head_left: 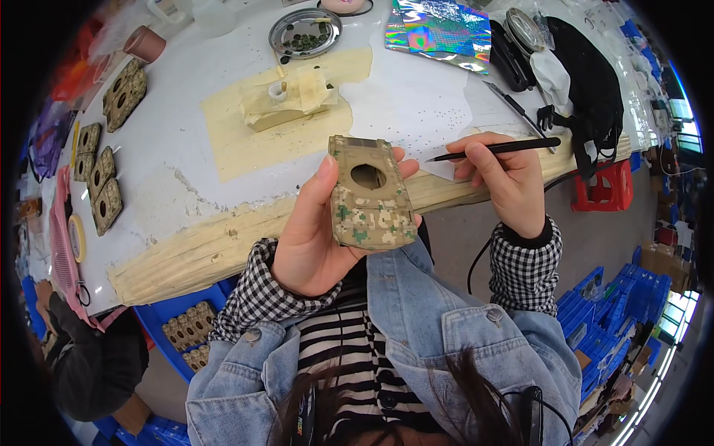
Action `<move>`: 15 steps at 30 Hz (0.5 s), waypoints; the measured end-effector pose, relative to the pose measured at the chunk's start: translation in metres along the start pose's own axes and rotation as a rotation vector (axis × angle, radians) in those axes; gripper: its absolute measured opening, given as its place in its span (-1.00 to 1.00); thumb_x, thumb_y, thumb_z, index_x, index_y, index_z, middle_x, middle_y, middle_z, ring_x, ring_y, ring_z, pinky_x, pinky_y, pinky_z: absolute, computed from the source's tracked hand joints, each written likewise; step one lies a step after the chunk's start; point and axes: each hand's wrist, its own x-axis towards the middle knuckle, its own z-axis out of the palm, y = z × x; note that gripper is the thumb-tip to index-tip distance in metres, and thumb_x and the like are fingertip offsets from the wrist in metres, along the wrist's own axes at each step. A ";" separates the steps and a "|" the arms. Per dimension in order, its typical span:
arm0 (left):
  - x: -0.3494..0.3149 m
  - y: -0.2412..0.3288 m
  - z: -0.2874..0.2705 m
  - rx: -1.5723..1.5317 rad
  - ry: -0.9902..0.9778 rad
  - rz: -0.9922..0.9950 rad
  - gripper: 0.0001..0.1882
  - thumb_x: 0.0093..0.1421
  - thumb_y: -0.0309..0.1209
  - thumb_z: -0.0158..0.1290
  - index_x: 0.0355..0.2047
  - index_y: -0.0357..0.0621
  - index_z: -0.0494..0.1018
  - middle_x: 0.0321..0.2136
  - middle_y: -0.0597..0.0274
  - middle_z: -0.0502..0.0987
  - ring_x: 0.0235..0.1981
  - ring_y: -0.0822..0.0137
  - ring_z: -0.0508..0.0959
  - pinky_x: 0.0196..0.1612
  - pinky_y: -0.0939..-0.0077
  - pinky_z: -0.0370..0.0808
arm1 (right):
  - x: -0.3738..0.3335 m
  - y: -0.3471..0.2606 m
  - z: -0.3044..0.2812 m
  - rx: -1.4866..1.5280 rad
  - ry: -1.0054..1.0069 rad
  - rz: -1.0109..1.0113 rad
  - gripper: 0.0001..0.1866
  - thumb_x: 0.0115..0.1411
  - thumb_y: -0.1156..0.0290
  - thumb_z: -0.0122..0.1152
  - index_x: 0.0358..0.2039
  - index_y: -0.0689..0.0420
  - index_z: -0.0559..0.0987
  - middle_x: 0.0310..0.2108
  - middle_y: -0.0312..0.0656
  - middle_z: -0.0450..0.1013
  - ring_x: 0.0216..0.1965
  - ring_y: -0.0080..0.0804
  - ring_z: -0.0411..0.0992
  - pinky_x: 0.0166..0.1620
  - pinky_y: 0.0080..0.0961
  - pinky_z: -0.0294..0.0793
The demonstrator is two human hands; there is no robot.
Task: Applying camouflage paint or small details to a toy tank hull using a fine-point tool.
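Note:
In my left hand [306,241] is a model tank hull [375,212] in digital camouflage, with a round hole in its top deck. The fingers wrap its sides, and the hull is tilted toward me above the table edge. My right hand [509,186] pinches slim black tweezers [513,146], held nearly level. Their tips point left, a short way right of the hull and apart from it. Beyond the tips, a white sheet [387,97] bears many tiny specks. Whether the tweezers grip anything is too small to tell.
A tape-covered block [286,117] carries a small white cup [277,91]. Behind it, a round metal tray [276,33] holds small dark green parts. Similar hulls [106,192] lie at left; others fill a blue crate [160,327] below. A craft knife [513,104] and black bag [587,82] lie right.

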 end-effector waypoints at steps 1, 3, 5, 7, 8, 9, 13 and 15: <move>0.000 0.000 0.000 -0.002 -0.002 0.000 -0.25 0.25 0.08 -0.43 0.20 -0.34 -0.13 0.19 -0.28 -0.10 -0.25 0.08 0.54 -0.14 0.35 0.55 | 0.000 0.000 0.000 0.008 0.003 0.000 -0.78 0.21 0.39 0.04 -0.35 0.27 0.58 -0.57 -0.30 0.43 -0.56 -0.69 0.30 -0.51 -0.76 0.24; 0.000 0.000 0.000 -0.006 -0.005 0.000 -0.26 0.26 0.07 -0.43 0.20 -0.33 -0.13 0.19 -0.28 -0.09 -0.25 0.08 0.54 -0.14 0.35 0.55 | 0.001 0.000 -0.002 -0.028 -0.026 -0.019 -0.76 0.23 0.39 0.00 -0.32 0.30 0.55 -0.54 -0.27 0.45 -0.53 -0.67 0.35 -0.50 -0.77 0.27; 0.000 0.000 0.000 -0.005 -0.007 0.003 -0.26 0.26 0.07 -0.43 0.20 -0.32 -0.13 0.19 -0.28 -0.09 -0.25 0.08 0.54 -0.15 0.35 0.55 | 0.001 0.000 -0.002 -0.033 -0.031 -0.021 -0.76 0.23 0.39 0.00 -0.32 0.29 0.55 -0.53 -0.27 0.46 -0.52 -0.67 0.36 -0.50 -0.78 0.27; 0.000 0.000 0.000 0.000 -0.008 0.006 -0.27 0.26 0.07 -0.43 0.20 -0.30 -0.12 0.19 -0.27 -0.09 -0.25 0.08 0.54 -0.15 0.34 0.55 | 0.000 0.000 0.000 -0.008 -0.011 -0.008 -0.78 0.21 0.38 0.04 -0.35 0.26 0.58 -0.56 -0.30 0.44 -0.54 -0.69 0.31 -0.50 -0.76 0.25; 0.001 0.000 0.000 0.001 -0.008 0.007 -0.28 0.26 0.07 -0.43 0.20 -0.30 -0.12 0.19 -0.27 -0.08 -0.25 0.08 0.53 -0.15 0.34 0.55 | 0.000 0.000 0.000 -0.006 -0.013 -0.005 -0.78 0.21 0.38 0.04 -0.36 0.26 0.58 -0.55 -0.30 0.44 -0.54 -0.69 0.32 -0.50 -0.76 0.25; 0.001 0.000 0.000 0.002 -0.006 0.006 -0.28 0.26 0.07 -0.42 0.20 -0.29 -0.11 0.19 -0.26 -0.08 -0.24 0.08 0.53 -0.15 0.34 0.55 | 0.000 0.000 0.000 -0.004 -0.015 -0.001 -0.78 0.21 0.38 0.04 -0.36 0.26 0.58 -0.55 -0.30 0.44 -0.54 -0.69 0.32 -0.50 -0.76 0.25; 0.000 -0.001 0.000 0.012 -0.004 0.017 -0.29 0.26 0.06 -0.41 0.20 -0.28 -0.09 0.20 -0.21 -0.06 -0.18 0.09 0.51 -0.13 0.34 0.54 | 0.000 -0.002 0.001 -0.001 -0.011 0.005 -0.78 0.21 0.37 0.04 -0.36 0.26 0.58 -0.54 -0.30 0.44 -0.54 -0.70 0.32 -0.49 -0.77 0.25; 0.001 -0.001 0.004 0.042 0.020 0.028 -0.29 0.26 0.06 -0.41 0.19 -0.28 -0.08 0.20 -0.19 -0.05 -0.11 0.09 0.47 -0.12 0.33 0.54 | 0.000 -0.001 0.000 0.000 -0.014 0.006 -0.78 0.21 0.37 0.04 -0.36 0.26 0.58 -0.54 -0.30 0.44 -0.54 -0.70 0.32 -0.49 -0.77 0.25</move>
